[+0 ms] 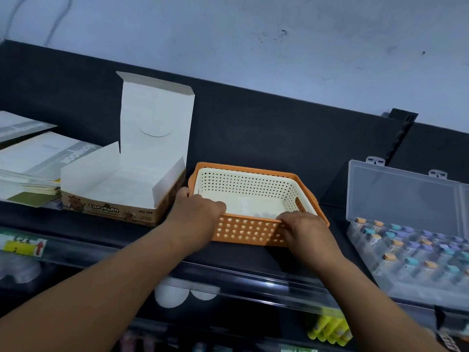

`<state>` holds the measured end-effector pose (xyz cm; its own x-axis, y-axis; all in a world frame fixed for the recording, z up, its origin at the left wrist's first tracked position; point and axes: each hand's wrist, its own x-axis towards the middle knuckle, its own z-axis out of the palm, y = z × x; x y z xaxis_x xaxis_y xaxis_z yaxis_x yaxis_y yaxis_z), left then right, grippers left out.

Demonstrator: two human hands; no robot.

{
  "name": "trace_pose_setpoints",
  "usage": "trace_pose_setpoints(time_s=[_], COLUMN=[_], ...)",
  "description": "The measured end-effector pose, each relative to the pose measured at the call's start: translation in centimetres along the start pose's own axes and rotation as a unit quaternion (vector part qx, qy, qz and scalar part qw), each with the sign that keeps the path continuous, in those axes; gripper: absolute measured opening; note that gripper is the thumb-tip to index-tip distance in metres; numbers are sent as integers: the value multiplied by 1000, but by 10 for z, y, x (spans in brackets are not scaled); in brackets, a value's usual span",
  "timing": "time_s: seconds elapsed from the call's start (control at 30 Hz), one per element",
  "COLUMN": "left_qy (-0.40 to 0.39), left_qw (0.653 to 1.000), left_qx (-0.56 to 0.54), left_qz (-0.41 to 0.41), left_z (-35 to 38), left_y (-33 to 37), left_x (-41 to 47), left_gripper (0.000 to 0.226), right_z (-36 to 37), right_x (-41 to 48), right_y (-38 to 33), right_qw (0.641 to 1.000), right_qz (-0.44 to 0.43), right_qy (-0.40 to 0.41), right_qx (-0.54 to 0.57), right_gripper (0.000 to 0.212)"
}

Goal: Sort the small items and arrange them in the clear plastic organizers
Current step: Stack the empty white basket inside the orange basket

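Note:
An orange perforated basket (256, 231) with a cream basket nested inside it (253, 185) stands on the dark shelf (241, 133). My left hand (198, 214) grips the near left rim, its fingers curled over the edge into the basket. On the near right rim my right hand (304, 231) holds the basket the same way. The inside looks empty. A clear plastic organizer (406, 199) with its lid raised sits to the right, holding several small items with blue, purple and orange caps (416, 247).
An open cardboard box (121, 189) with its flap up stands just left of the basket. Stacked papers and booklets (33, 158) lie farther left. Below the shelf edge are a yellow price tag (24, 246), white round objects (172, 295) and yellow tubes (330, 329).

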<state>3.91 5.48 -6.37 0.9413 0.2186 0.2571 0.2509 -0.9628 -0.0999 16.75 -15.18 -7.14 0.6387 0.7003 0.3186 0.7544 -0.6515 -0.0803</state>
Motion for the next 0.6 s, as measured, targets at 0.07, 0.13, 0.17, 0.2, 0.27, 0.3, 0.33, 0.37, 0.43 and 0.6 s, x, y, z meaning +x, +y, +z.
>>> trace_pose_setpoints(time_s=[0.07,0.13,0.17,0.2,0.27,0.3,0.33,0.37,0.43,0.6], left_qy=[7,11,17,24,49,61,68,82,102,133], left_qw=[1000,1000,999,999,998,998,997,996,994,988], left_qx=[12,24,26,29,28,23,17,8,-14,-69], left_qz=[1,2,6,10,21,26,28,32,37,42], left_z=[4,7,8,9,13,16,18,22,23,10], left_y=[-8,-11,-11,-12,-14,-15,-15,-16,-15,3], left_x=[6,10,10,10,10,10,9,9,8,-6], left_gripper=[33,32,32,32,31,30,29,28,26,42], right_z=[2,5,6,7,9,10,9,9,5,-14], right_x=[-1,1,1,2,3,3,3,4,1,-16], right_y=[-2,-6,-8,-11,-13,-13,-14,-13,-15,-18], right_qw=[1000,1000,1000,999,999,999,999,999,999,999], right_qz=[5,12,16,22,30,32,36,37,42,36], right_qy=[11,13,16,19,27,29,22,15,0,-3], right_qx=[-6,-13,-18,-22,-25,-27,-33,-35,-23,11], right_gripper=[20,24,25,26,26,25,25,26,32,43])
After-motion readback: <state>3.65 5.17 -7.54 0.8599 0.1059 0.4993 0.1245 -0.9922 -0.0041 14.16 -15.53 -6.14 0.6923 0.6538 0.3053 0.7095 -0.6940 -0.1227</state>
